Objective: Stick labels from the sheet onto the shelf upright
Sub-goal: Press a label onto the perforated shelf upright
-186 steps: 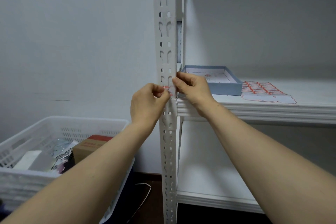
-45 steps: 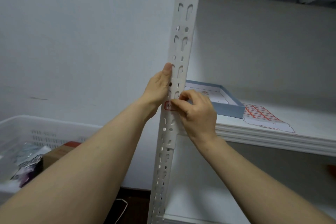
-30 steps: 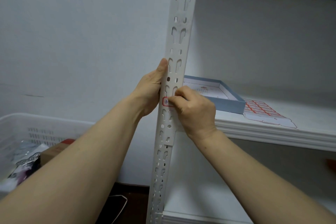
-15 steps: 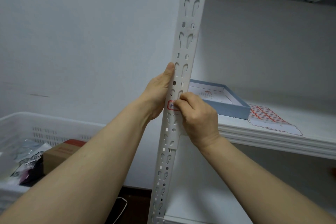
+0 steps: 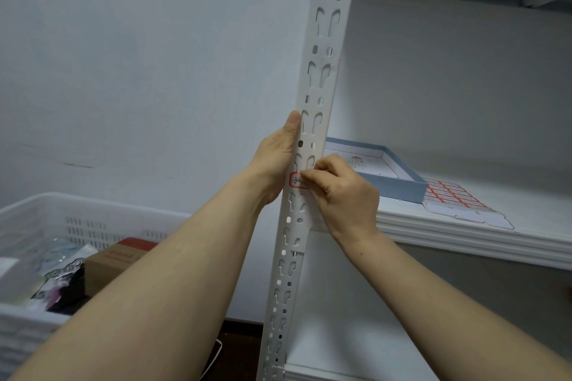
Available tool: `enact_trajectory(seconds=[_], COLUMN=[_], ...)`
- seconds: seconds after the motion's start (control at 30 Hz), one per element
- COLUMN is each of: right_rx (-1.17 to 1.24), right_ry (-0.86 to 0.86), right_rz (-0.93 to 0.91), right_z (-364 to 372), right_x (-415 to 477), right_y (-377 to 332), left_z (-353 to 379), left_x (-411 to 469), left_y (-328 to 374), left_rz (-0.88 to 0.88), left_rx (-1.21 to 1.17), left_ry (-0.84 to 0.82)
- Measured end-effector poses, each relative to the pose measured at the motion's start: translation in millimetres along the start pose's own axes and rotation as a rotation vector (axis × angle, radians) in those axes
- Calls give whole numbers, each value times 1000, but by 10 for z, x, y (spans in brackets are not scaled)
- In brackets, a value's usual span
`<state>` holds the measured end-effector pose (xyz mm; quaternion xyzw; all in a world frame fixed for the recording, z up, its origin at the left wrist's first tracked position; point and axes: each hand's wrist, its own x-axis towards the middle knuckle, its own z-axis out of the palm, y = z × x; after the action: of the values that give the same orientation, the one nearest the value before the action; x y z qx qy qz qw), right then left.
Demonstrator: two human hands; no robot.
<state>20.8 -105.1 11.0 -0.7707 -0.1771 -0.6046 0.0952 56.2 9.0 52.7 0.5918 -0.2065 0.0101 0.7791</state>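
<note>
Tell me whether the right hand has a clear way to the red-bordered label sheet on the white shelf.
Probably yes: the right hand presses a label on the upright, and bare shelf fronts the label sheet, beside the blue box.

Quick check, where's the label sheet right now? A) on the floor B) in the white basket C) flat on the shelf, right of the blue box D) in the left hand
C: the label sheet lies flat on the shelf just right of the blue box, while both hands work at the upright.
</note>
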Motion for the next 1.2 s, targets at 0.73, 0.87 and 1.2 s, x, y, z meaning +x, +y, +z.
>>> enact_trajectory(seconds=[0.73, 0.87, 1.2], right_rx=[16, 299, -203], right_ry=[-60, -130, 100], right_rz=[17, 144, -287], right_z=[127, -1, 60], right_x=[-96, -59, 65], right_y=[-30, 34, 112], left_z=[42, 21, 27], left_x=[24, 23, 13], left_y=[-21, -16, -6], left_rz=[33, 44, 51], left_rx=[59, 69, 69], left_ry=[66, 46, 29])
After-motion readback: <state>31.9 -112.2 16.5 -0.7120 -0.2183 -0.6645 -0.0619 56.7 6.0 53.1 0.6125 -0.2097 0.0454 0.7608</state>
